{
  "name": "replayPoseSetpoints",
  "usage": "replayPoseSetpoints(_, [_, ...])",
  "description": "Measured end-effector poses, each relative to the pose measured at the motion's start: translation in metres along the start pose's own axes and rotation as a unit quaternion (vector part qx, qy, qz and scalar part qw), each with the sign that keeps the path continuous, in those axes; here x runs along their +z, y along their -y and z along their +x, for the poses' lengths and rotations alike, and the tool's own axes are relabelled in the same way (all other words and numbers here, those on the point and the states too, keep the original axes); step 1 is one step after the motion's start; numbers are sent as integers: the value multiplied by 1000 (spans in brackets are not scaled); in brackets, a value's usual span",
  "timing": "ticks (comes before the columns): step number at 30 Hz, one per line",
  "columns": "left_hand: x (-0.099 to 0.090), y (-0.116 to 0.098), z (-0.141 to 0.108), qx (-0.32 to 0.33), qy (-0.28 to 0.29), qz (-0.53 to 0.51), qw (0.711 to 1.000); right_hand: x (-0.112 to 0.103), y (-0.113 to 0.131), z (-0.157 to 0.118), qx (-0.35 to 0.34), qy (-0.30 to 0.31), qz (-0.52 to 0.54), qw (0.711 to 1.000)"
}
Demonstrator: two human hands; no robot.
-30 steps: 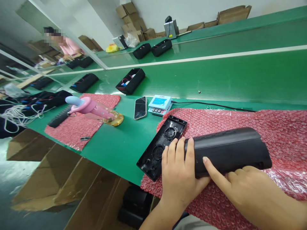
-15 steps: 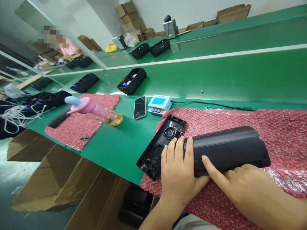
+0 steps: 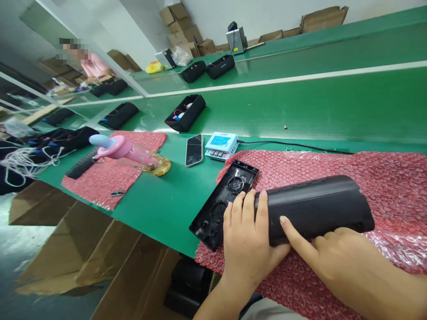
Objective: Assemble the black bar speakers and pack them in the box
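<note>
A long black plastic speaker shell point(image 3: 316, 206), curved side up, lies over the red bubble wrap in front of me. My left hand point(image 3: 248, 229) is closed on its left end, fingers over the top and thumb along the near side. The stretched index fingertip of my right hand point(image 3: 336, 258) touches the shell's surface; its other fingers are curled at the near edge and its thumb is hidden. Partly behind my left fingers lies a black panel point(image 3: 208, 220) with two round speaker grilles.
Red bubble wrap point(image 3: 393, 186) covers the bench. Beyond stand a light-blue tester point(image 3: 222, 141) with a cable, a phone point(image 3: 194, 150) and a pink-topped bottle point(image 3: 133, 155). An open black speaker housing point(image 3: 188, 115) with wires rests on the green belt point(image 3: 250, 106). Cardboard boxes point(image 3: 76, 240) stand below left.
The open housing and a small dark speck on the near belt have shifted slightly right. On the far line, two black housings have shifted slightly left. My hands hold almost the same pose.
</note>
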State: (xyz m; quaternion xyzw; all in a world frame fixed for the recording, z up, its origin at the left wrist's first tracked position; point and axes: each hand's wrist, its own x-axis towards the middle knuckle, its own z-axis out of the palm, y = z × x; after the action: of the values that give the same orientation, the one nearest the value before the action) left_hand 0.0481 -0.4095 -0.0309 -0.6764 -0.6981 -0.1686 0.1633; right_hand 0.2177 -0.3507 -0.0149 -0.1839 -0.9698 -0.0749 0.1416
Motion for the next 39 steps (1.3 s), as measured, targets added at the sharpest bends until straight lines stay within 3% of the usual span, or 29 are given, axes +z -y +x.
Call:
replayPoseSetpoints(33, [0, 1, 0, -1, 0, -6, 1000, 1, 2, -1, 6, 3, -11, 1000])
replayPoseSetpoints(39, [0, 0, -3, 1, -8, -5, 1000, -4, -3, -8, 10, -22, 8, 1000])
